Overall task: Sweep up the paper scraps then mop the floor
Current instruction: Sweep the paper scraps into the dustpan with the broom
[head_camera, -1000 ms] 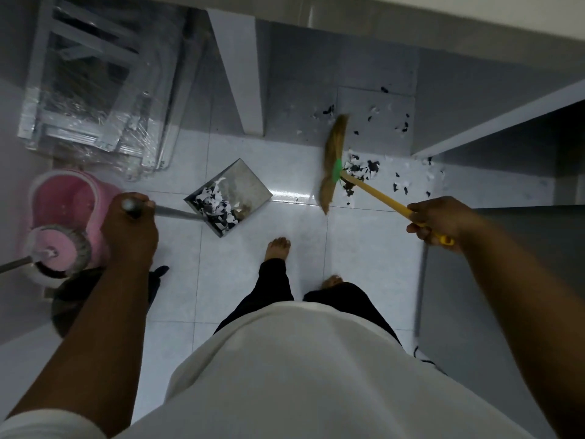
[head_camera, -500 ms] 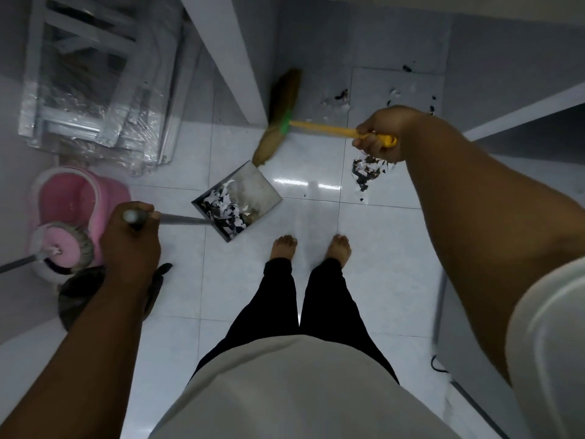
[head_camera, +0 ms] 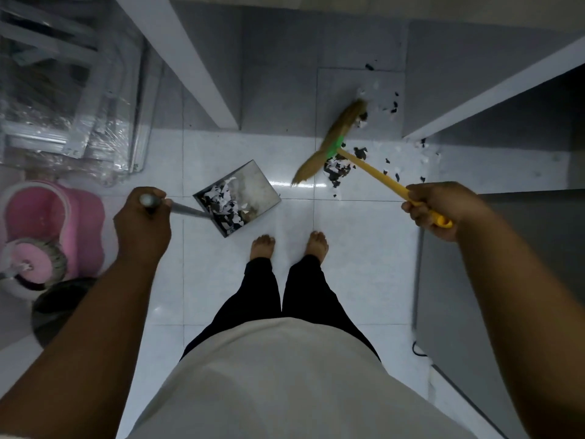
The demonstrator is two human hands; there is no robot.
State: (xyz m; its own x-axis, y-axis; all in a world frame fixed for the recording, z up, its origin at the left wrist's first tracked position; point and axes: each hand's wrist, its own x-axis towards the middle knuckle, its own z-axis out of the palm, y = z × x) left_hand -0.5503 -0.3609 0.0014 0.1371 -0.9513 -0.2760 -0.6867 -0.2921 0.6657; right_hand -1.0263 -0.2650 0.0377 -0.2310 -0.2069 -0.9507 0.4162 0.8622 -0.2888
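Grips the yellow handle of the straw-bristled broom (head_camera: 340, 131) in the right hand (head_camera: 437, 207); clasps the rod of the grey metal dustpan (head_camera: 240, 194) in the left hand (head_camera: 142, 220). Has the black-and-white paper scraps (head_camera: 338, 167) on the white tiled floor (head_camera: 364, 248) just right of the bristles, dustpan mouth well left: likely calls for a leftward sweep from beyond the heap.

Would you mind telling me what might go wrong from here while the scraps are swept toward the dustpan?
1. The broom looks motion-blurred; a fast stroke by the right hand may scatter the loose scraps rather than gather them.
2. The dustpan held by the left hand already holds scraps; tilting it may spill them.
3. The small bits in the shaded back corner could be missed before mopping.
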